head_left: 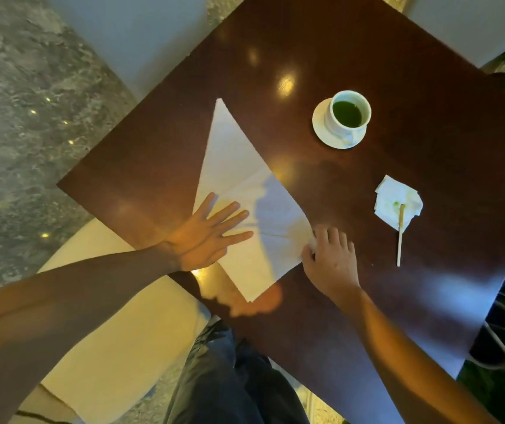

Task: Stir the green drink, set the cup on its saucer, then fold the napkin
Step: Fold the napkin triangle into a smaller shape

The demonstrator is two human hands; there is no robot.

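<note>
A large white napkin [239,179] lies on the dark wooden table [367,301], folded into a long triangle that points away from me. My left hand [208,232] presses flat on its near left part, fingers spread. My right hand [330,258] pinches the napkin's right corner with curled fingers. The white cup [349,113] with the green drink stands on its white saucer [321,130] at the far right.
A small crumpled tissue [396,198] with a green stain lies right of the napkin, and a wooden stir stick [400,237] rests partly on it. A cream seat [116,316] is under my left arm. The table's near edge runs by my legs.
</note>
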